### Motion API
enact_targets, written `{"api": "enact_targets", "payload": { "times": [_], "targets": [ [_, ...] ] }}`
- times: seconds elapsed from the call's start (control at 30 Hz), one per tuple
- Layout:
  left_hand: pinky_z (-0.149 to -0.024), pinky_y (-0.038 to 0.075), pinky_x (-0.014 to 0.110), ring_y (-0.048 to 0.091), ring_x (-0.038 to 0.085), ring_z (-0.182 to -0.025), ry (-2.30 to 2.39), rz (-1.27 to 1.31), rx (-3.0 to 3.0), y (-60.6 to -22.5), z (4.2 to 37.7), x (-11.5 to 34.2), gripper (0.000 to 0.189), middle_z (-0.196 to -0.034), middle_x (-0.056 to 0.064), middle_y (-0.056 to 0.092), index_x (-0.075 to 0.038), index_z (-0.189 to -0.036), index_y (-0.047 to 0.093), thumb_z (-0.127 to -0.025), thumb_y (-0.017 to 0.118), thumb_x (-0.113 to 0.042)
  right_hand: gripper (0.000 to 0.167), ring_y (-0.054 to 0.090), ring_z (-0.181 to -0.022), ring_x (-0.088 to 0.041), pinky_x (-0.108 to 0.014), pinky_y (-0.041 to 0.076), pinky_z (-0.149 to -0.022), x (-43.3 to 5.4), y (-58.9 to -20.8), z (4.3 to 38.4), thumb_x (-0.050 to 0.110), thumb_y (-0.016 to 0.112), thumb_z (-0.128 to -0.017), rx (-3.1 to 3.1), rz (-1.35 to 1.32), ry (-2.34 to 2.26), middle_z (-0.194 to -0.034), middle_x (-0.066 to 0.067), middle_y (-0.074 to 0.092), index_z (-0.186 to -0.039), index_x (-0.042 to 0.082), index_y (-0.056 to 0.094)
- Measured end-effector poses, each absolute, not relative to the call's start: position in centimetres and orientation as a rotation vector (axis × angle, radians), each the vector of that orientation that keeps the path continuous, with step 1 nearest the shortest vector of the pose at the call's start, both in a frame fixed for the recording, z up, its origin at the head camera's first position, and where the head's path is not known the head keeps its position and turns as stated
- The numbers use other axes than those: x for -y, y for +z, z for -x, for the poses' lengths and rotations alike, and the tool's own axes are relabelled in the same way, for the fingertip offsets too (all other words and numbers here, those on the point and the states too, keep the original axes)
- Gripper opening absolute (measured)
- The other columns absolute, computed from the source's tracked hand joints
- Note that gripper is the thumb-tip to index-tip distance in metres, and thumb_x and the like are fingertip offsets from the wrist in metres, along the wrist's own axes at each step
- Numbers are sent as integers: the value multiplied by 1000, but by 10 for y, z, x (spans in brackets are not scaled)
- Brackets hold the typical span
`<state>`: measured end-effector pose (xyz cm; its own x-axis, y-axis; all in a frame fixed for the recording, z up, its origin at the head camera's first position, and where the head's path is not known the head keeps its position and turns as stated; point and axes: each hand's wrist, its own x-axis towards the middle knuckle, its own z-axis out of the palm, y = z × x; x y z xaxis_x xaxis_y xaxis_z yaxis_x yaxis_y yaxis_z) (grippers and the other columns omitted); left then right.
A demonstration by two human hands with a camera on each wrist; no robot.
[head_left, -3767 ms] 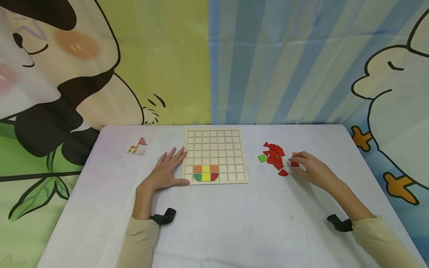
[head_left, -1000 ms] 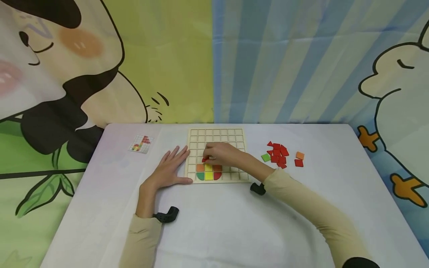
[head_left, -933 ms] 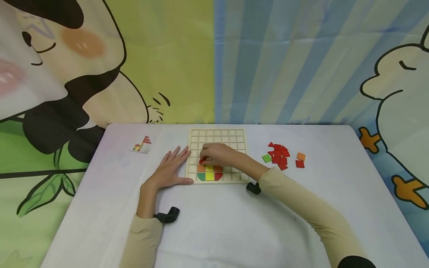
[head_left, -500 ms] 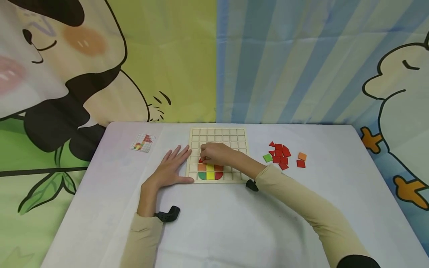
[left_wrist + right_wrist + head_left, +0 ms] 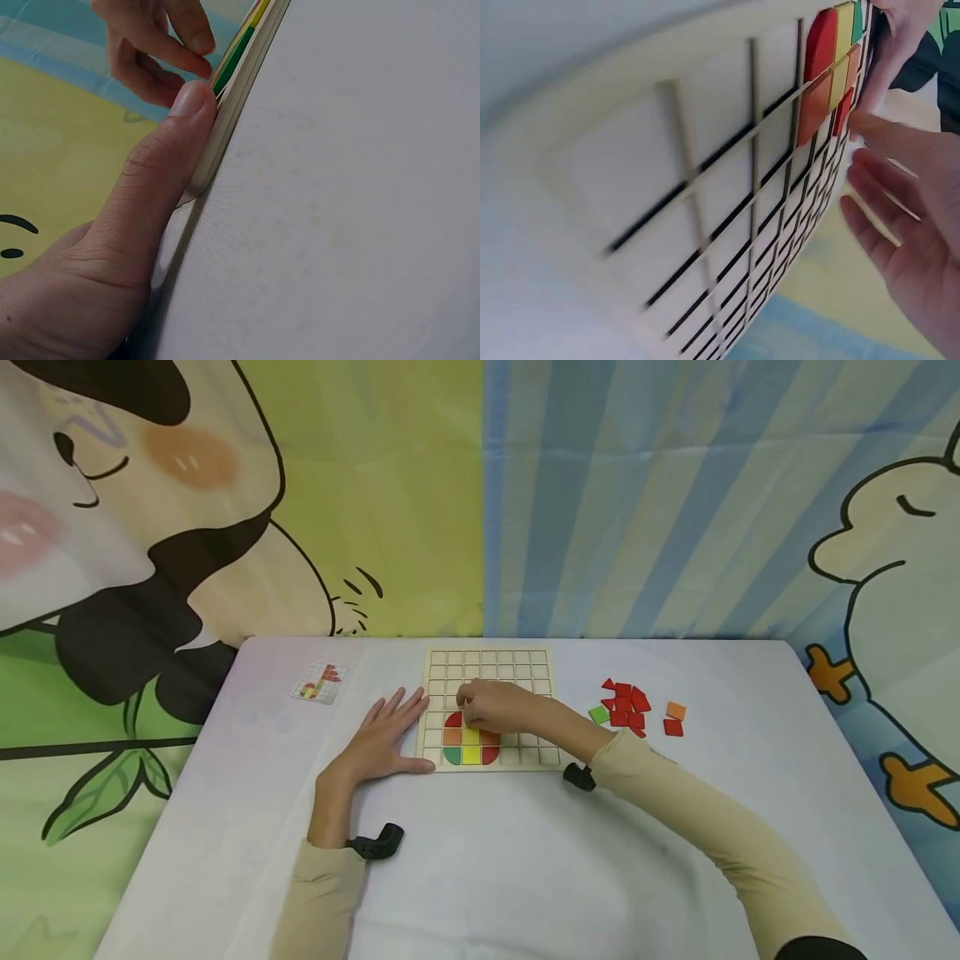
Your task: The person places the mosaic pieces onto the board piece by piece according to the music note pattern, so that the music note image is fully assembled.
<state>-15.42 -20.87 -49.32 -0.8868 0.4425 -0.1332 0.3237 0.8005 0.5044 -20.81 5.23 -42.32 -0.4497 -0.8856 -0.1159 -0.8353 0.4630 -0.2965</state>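
Note:
A pale wooden grid board (image 5: 528, 672) lies on the white table. My left hand (image 5: 375, 739) rests at its left edge, fingers spread and thumb (image 5: 157, 165) against the near corner. Pieces fill some lower cells: a green quarter-round (image 5: 452, 755), yellow squares (image 5: 470, 754), orange squares (image 5: 452, 737) and a red quarter-round (image 5: 491, 754). Another red quarter-round (image 5: 453, 720) sits above the left orange square. Just right of it hovers my right hand (image 5: 498, 706), its fingers loosely bent with nothing between them in the right wrist view; it hides the cells beneath.
Several loose red pieces (image 5: 621, 704) lie right of the board, beside a green square (image 5: 599, 714). Further right are an orange square (image 5: 676, 710) and a red square (image 5: 673, 727). A pattern card (image 5: 320, 683) lies at the back left.
My right hand has brought a red quarter-round from the loose pieces to the board, set it above the left orange square, let go and drawn slightly right. My left hand stays at the edge.

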Motion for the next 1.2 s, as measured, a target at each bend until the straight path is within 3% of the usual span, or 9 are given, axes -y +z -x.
{"api": "enact_targets", "payload": {
  "times": [0.07, 0.27, 0.57, 1.0, 1.2],
  "targets": [
    [-131, 0, 54, 2, 33, -163, 701, -586, -2741, -494, 154, 207, 115, -175, 4, 14, -14, -166, 24, -79, 83, -60, 14, 65, -113, -26, -32, 59, -96, -68, -419, 199, 10, 69, -99, -2488, 1515, -330, -122, -12, 70, -105, 6, 80],
    [-131, -1, 55, 1, 34, -163, 700, -569, -2734, -494, 154, 208, 117, -175, 5, 13, -13, -166, 23, -78, 84, -59, 17, 69, -104, -22, -30, 62, -87, -123, -419, 150, 11, 77, -93, -2544, 1484, -467, -116, -8, 72, -110, 10, 80],
    [-130, 0, 56, 2, 35, -162, 710, -601, -2737, -494, 154, 209, 115, -175, 7, 14, -11, -166, 24, -78, 83, -58, 28, 69, -92, -15, -25, 61, -76, -202, -433, 99, 10, 82, -88, -2734, 1195, -493, -108, -1, 73, -116, 13, 79],
    [-130, 0, 57, 1, 35, -162, 719, -600, -2736, -495, 154, 209, 115, -175, 6, 13, -12, -166, 23, -79, 83, -58, 22, 73, -93, -29, -42, 65, -76, -289, -427, 114, 8, 83, -86, -2909, 673, -405, -105, -13, 74, -107, 6, 79],
    [-130, -1, 57, 1, 35, -163, 724, -603, -2732, -496, 155, 208, 115, -175, 6, 12, -12, -166, 23, -79, 83, -58, 23, 69, -85, -23, -36, 64, -72, -302, -427, 130, 4, 83, -84, -2914, 701, -381, -101, -11, 72, -107, 4, 79]
  ]
}}
